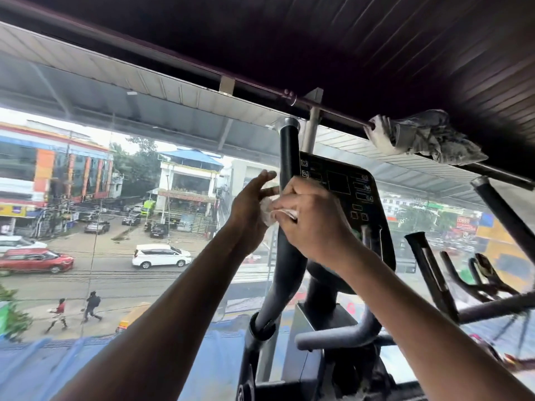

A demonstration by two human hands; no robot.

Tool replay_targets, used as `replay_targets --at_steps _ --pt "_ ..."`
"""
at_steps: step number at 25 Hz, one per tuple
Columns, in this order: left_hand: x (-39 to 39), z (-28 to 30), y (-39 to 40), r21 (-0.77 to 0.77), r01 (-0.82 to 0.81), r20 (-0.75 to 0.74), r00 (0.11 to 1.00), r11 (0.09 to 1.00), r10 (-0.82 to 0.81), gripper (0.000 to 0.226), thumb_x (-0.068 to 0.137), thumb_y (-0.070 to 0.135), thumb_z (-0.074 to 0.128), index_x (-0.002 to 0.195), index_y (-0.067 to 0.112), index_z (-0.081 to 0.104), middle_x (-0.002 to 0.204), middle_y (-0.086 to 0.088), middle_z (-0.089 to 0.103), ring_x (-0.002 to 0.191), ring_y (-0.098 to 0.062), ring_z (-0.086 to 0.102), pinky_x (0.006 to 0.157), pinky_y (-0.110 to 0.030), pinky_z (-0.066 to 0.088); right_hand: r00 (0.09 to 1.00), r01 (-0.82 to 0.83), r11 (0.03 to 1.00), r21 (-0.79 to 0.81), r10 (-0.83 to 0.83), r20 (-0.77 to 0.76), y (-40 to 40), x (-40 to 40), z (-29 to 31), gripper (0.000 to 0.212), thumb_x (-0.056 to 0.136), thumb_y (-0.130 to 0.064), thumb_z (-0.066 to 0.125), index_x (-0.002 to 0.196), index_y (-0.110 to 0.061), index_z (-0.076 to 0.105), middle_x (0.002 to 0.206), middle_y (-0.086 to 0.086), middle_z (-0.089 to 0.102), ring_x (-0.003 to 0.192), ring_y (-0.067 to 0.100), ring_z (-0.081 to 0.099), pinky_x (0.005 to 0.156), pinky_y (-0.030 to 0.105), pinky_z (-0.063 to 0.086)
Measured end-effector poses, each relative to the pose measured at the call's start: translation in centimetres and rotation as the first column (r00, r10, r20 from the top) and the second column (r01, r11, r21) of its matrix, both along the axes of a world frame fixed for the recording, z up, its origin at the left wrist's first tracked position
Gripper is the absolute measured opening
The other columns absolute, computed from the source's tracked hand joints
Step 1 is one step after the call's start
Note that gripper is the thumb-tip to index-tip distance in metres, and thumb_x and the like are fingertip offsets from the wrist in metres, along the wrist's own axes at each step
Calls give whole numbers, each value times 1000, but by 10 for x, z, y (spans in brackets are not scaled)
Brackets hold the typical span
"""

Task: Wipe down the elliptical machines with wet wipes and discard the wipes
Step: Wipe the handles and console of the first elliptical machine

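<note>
A black elliptical machine stands in front of me, with its console point(346, 192) at centre and its left moving handle point(289, 157) rising as a dark upright bar. Both my hands are raised in front of that handle. A crumpled white wet wipe point(269, 211) sits between them. My right hand point(309, 218) grips the wipe with curled fingers. Against the wipe's left side lies my left hand point(249, 204), its fingers nearly straight.
A large glass window point(121, 198) is right behind the machine, with a street below. A grey cloth point(425, 137) hangs over a dark rail up at the right. Another machine's black handlebars point(451, 270) stand at the right. A curved lower handle point(341, 337) juts out below.
</note>
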State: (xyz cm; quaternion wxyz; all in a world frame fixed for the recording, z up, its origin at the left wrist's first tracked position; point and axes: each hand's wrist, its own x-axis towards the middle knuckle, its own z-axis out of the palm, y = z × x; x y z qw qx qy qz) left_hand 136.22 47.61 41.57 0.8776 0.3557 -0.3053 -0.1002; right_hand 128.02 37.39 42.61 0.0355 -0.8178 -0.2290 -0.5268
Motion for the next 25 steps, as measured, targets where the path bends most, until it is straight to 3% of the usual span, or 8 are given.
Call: replay_targets --at_steps 4,6,9,13,17,19,22,25 --pt "-5 -9 0 54 -45 10 999 998 44 15 97 16 50 102 17 64 82 -1 68 69 -14 62 58 -22 50 999 -46 934 354 37 34 -2 -1 3 13 82 -12 74 94 -15 77 81 -3 56 70 9 56 68 19 45" --pt "-8 -13 0 50 -2 57 998 999 -1 16 96 14 50 95 18 65 81 1 67 70 -12 63 63 -23 51 998 -14 964 265 -1 57 8 -8 -19 13 80 -9 73 92 -13 77 81 -3 54 72 9 55 68 20 46" --pt "-7 -17 8 86 36 75 996 996 -42 13 94 10 54 90 19 64 75 2 64 64 -11 59 58 -21 47 995 27 999 -41 -23 93 9 -26 -50 10 80 -6 71 87 -10 76 80 3 57 78 18 54 71 27 47" --pt "-4 -31 11 111 119 41 991 987 -125 16 93 10 55 102 19 64 87 -2 66 68 -13 61 62 -24 46 967 23 936 352 -110 228 17 -18 -46 14 82 -5 66 91 -8 76 83 5 55 74 19 57 66 33 50" --pt "-8 -41 18 192 119 96 986 974 -139 13 91 15 59 101 21 65 81 2 65 66 -12 58 55 -21 47 946 84 992 98 -110 305 29 -29 -108 24 75 3 58 88 -8 75 79 8 55 72 24 54 63 30 48" --pt "-8 -45 18 199 141 110 980 970 -165 16 91 13 60 103 21 63 84 1 66 70 -14 59 58 -22 48 931 62 970 235 -141 336 23 -24 -90 21 78 4 63 91 -7 76 79 8 55 71 15 52 64 22 45" --pt "-9 -54 14 196 153 117 977 969 -178 21 91 10 54 108 18 64 94 -4 66 79 -18 61 68 -26 50 914 -6 835 550 -219 341 33 -12 -59 20 81 3 66 95 -8 76 80 7 53 71 5 46 65 19 44" --pt "-6 -59 16 168 173 128 972 970 -196 34 90 11 55 123 9 60 105 -11 61 87 -23 56 73 -31 46 920 35 938 344 -164 356 32 -15 -101 24 77 5 62 92 -8 76 79 9 54 72 17 54 67 24 47"
